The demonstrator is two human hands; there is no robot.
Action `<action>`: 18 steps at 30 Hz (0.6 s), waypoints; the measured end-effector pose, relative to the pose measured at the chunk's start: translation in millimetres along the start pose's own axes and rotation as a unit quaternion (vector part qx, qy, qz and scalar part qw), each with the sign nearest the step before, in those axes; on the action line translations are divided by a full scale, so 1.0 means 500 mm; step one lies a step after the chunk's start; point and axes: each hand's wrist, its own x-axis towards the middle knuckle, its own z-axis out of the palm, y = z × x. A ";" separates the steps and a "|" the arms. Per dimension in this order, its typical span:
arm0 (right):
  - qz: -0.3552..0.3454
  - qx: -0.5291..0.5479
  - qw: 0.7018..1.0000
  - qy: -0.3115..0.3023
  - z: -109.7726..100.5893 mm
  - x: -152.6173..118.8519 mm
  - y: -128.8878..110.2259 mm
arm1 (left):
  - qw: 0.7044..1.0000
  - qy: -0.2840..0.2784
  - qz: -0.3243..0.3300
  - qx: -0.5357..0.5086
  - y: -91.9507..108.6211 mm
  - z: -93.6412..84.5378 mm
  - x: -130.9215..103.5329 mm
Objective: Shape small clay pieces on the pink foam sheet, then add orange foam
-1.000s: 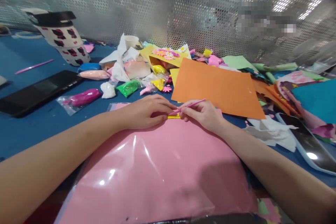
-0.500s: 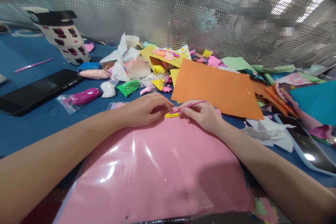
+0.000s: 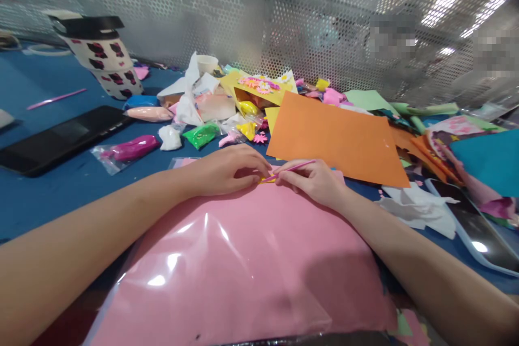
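A thin pink clay-modelling tool (image 3: 299,165) is pinched between the thumb and fingers of my right hand (image 3: 320,181). Its lower end points left and lies over a small flat yellow piece (image 3: 267,179), probably clay. My left hand (image 3: 227,170) is curled, palm down, with thumb and fingertips closed at the left end of that piece and partly hiding it. Underneath both hands lies a pink sheet (image 3: 243,248) with a shiny clear plastic cover, which reaches to the near table edge.
An orange sheet (image 3: 338,138) lies just beyond my right hand. Clay packs, including a magenta one (image 3: 135,148) and a green one (image 3: 201,135), sit beyond my left. A black phone (image 3: 65,138), a patterned cup (image 3: 107,62), crumpled tissue (image 3: 421,208) and another phone (image 3: 474,221) flank them.
My left fingertips have come down and right, covering the left part of the yellow piece. The pink tool's tip has shifted slightly lower. The whole view has moved a little.
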 end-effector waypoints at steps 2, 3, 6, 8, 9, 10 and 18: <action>-0.019 -0.015 1.000 0.001 -0.001 0.000 0.000 | 1.000 -0.011 0.006 0.008 -0.002 0.000 0.000; -0.027 -0.022 0.999 0.002 -0.002 0.000 0.000 | 1.000 -0.015 0.005 0.011 -0.003 0.000 0.000; -0.039 -0.047 0.998 0.002 -0.006 0.001 0.003 | 1.000 -0.023 0.002 0.015 -0.005 0.001 0.000; -0.041 -0.060 0.997 -0.001 -0.009 0.001 0.007 | 1.000 -0.023 0.002 0.016 -0.005 0.001 -0.001; -0.041 -0.061 0.997 -0.004 -0.011 0.001 0.008 | 1.000 -0.023 0.001 0.015 -0.006 0.001 -0.001; -0.041 -0.059 0.997 -0.006 -0.012 0.000 0.009 | 1.000 -0.024 -0.001 0.015 -0.006 0.001 -0.001; -0.003 -0.033 0.999 0.001 -0.009 0.001 0.012 | 0.999 -0.025 0.004 0.020 -0.013 0.004 -0.003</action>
